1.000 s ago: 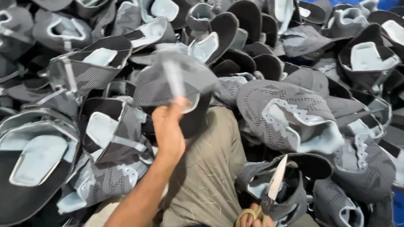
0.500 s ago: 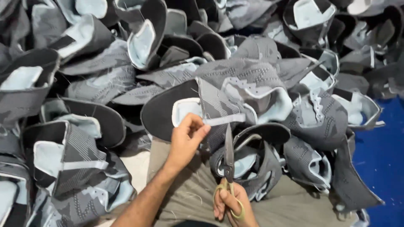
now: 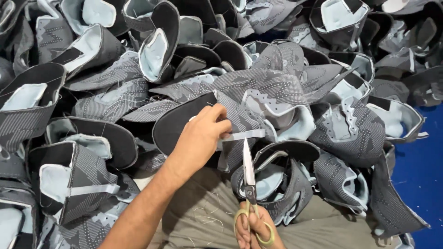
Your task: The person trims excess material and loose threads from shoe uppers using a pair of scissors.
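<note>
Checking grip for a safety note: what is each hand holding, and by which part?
Left hand pinches the grey shoe upper beside its pale strap. Right hand holds scissors by the yellow handle loops.

No packages, labels, signs or screens show anywhere in the head view.

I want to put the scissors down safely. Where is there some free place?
Bare khaki cloth lies between the left hand and right hand; blue floor shows at the right edge. Elsewhere grey shoe uppers are piled tightly.
</note>
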